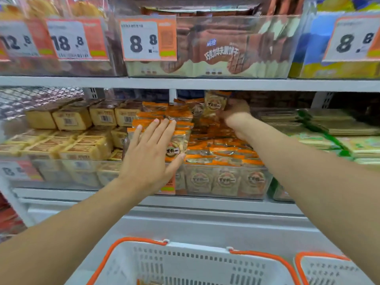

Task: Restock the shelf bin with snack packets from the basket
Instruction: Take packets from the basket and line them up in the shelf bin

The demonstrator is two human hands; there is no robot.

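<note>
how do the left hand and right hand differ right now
The left hand is flat with straight, spread fingers pressing on the orange packets at the bin's front; the right hand is curled, pinching one snack packet. The left hand sits near the clear bin front wall; the right hand reaches deeper, toward the back, under the upper shelf. Both are over the same bin of orange packets.

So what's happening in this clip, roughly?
A person is restocking a clear shelf bin with orange snack packets. The right hand reaches deep over the bin, gripping one packet near the back. The left hand, fingers straight, presses flat against the upright packets at the bin's front left. The bin already looks well filled. Below, a white basket with orange handles looks nearly empty, as far as the frame shows.
</note>
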